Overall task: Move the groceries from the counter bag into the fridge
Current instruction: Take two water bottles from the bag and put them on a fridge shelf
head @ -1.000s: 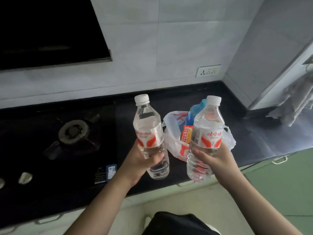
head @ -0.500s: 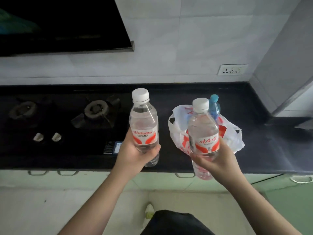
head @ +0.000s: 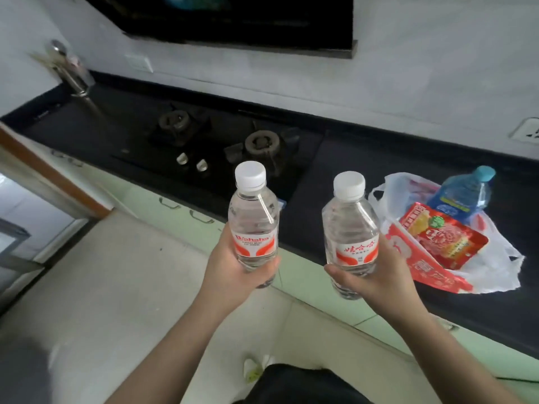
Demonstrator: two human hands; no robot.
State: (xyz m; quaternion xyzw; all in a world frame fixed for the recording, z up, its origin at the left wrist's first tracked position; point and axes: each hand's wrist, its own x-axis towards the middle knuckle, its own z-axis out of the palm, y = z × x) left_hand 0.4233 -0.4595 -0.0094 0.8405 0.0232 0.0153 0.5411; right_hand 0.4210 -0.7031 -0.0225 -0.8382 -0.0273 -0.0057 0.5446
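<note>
My left hand [head: 233,272] grips a clear water bottle [head: 253,211] with a white cap and a red-and-white label, held upright over the floor in front of the counter. My right hand [head: 376,281] holds a second, matching water bottle [head: 348,225] upright at the counter's front edge. To the right, a white plastic bag [head: 490,269] with red print lies open on the black counter [head: 364,158]. A blue bottle [head: 463,195] with a light-blue cap and a red snack packet [head: 443,240] rest in it.
A black gas hob [head: 221,141] with two burners sits left of the bag, under a dark range hood [head: 248,18]. Pale green cabinets [head: 163,196] with handles run below the counter. A doorway [head: 26,228] opens at the far left. A wall socket [head: 528,132] is at the right.
The view has swung left and back from the counter. Both hands keep their bottles, now held away from the bag, which sits further right in view.
</note>
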